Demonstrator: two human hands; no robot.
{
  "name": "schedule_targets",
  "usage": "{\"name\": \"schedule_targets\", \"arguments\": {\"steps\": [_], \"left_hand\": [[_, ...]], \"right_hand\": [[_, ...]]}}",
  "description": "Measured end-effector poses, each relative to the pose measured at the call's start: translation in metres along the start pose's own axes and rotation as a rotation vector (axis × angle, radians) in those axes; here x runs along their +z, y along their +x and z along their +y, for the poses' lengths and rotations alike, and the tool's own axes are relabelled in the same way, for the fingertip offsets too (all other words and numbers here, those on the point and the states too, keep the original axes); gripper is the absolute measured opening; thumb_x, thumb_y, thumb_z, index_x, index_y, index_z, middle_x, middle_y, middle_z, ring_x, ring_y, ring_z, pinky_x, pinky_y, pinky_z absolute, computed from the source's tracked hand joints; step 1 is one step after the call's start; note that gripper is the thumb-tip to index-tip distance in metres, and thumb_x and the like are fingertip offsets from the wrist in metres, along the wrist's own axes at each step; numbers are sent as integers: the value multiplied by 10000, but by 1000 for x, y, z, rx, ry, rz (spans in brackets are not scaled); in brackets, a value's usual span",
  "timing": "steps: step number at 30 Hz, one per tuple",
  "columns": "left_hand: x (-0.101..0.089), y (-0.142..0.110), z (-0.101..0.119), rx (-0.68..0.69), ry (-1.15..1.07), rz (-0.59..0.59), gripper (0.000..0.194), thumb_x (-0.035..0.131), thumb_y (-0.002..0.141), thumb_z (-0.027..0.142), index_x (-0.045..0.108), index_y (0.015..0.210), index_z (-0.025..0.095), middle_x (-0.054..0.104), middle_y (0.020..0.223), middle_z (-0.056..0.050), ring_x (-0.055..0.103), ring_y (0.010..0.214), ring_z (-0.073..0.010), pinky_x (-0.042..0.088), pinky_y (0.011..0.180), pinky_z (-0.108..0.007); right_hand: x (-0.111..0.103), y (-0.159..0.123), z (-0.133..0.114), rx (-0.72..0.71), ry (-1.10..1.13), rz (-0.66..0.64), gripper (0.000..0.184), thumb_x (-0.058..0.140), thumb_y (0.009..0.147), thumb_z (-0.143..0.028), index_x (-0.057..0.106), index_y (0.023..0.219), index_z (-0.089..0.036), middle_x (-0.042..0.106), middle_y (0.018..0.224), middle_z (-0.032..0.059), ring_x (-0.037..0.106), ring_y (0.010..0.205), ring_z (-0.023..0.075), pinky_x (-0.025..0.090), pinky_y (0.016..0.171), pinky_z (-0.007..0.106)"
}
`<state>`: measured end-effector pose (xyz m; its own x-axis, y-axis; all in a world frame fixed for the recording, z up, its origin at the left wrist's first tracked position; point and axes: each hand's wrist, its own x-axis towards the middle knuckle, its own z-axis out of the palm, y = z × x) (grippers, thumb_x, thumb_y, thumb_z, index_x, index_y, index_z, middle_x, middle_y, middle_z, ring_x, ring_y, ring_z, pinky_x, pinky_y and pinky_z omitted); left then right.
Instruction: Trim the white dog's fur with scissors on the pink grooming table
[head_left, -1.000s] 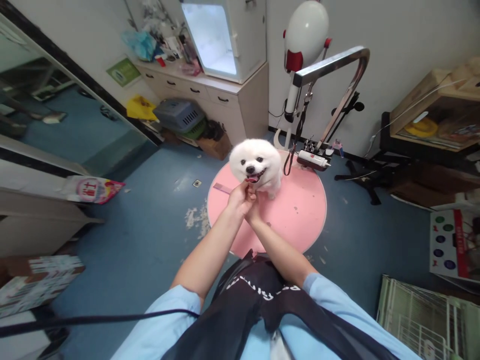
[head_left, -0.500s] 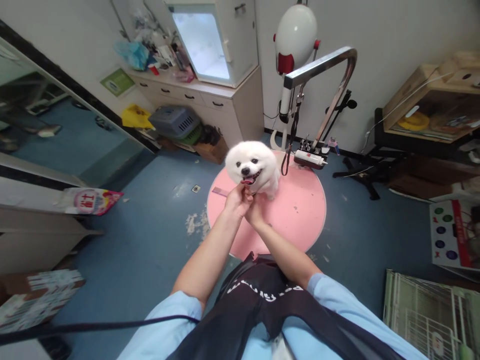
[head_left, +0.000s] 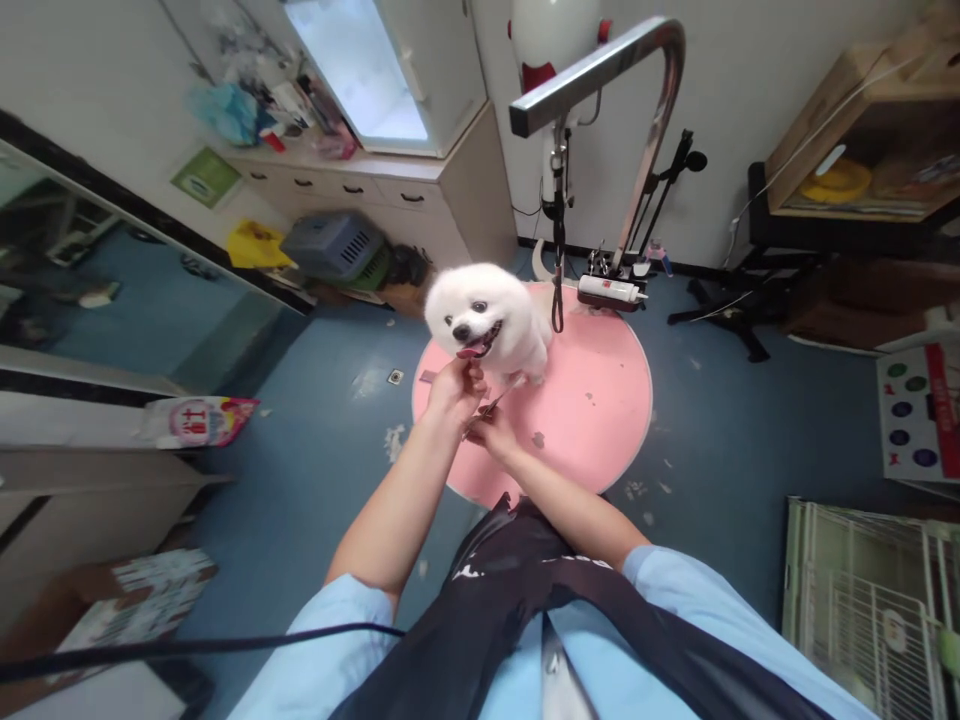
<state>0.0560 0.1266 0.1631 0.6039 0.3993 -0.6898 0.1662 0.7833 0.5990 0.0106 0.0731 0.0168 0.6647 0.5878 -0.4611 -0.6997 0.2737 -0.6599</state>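
A small fluffy white dog (head_left: 487, 315) sits on a round pink grooming table (head_left: 600, 400), mouth open with its tongue out. My left hand (head_left: 454, 385) is pinched shut on the fur under the dog's chin. Just below and to the right, my right hand (head_left: 491, 432) is closed on thin metal scissors (head_left: 496, 402), whose blades point up toward the dog's chest. Both forearms reach out from light blue sleeves over a black apron (head_left: 517, 600).
A metal grooming arm (head_left: 600, 65) with a hanging loop rises at the table's back, clippers (head_left: 609, 290) lying beside its base. White cabinets (head_left: 420, 195) and a grey pet carrier (head_left: 330, 245) stand at the back left, a wire cage (head_left: 870, 590) at lower right. Fur clippings dot the blue floor.
The view has moved closer and tilted down. My right hand has dropped away from the left and the scissors now show. The dog's head has turned slightly left.
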Motion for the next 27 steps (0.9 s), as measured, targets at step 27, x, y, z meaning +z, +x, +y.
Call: {"name": "schedule_targets", "arguments": {"steps": [27], "left_hand": [[-26,7,68,23,431,-26,195,372,940,71,453,783,154,481,585,54,439,382,-31,269,373,-151]], "right_hand": [[25,31,-52,-9,1116,-152,139,626,890,-282,561,810,-189,695,733,20,695,722,177,578,774,356]]}}
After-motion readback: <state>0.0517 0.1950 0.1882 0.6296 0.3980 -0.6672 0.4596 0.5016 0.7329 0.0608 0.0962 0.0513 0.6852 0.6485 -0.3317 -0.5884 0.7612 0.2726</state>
